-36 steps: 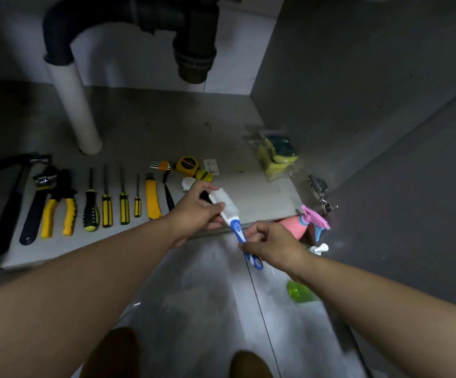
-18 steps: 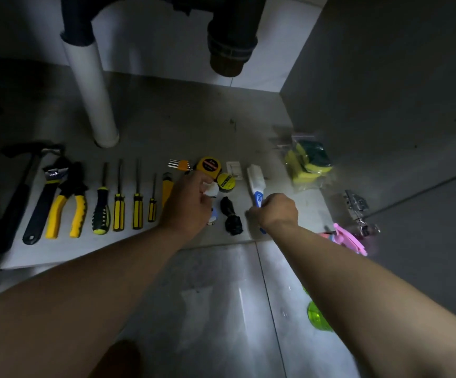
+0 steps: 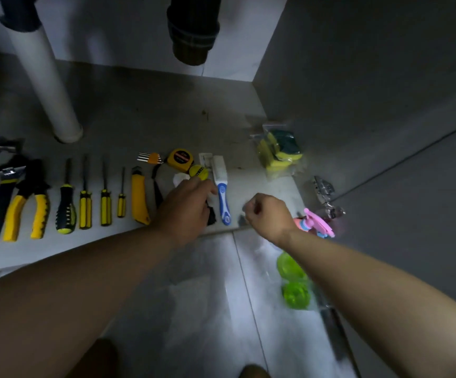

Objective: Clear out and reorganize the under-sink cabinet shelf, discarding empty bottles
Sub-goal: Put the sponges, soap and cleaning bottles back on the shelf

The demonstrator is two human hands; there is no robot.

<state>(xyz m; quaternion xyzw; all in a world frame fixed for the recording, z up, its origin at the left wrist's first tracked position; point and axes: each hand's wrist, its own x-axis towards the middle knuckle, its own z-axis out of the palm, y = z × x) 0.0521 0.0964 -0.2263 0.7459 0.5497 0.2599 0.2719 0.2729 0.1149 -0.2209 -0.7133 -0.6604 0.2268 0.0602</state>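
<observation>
A row of tools is laid along the front edge of the shelf [image 3: 139, 124]: a wrench [image 3: 0, 203] and pliers [image 3: 27, 203] towards the front left corner, then four screwdrivers [image 3: 85, 197] and a yellow knife [image 3: 139, 197], all with their handles towards the front. A tape measure [image 3: 180, 159] is placed just behind the middle of the row. A brush [image 3: 221, 186] with a white head and a blue handle is laid near the front edge, right of the middle, with its handle pointing to the front.

The left hand [image 3: 186, 208] is held just left of the brush, its fingers bent down over small white and black things; whether anything is gripped cannot be told. The right hand [image 3: 269, 214] is curled into a fist over the front edge just right of the brush handle, and nothing is seen in it.

A pack of sponges [image 3: 280, 151] is set by the right edge. A pink spray bottle [image 3: 318, 223] is seen off the front right corner, behind the right wrist, and a green bottle [image 3: 293, 279] is lying on the floor [image 3: 194, 309] below it. A white pipe [image 3: 46, 85] is standing at the back left.
</observation>
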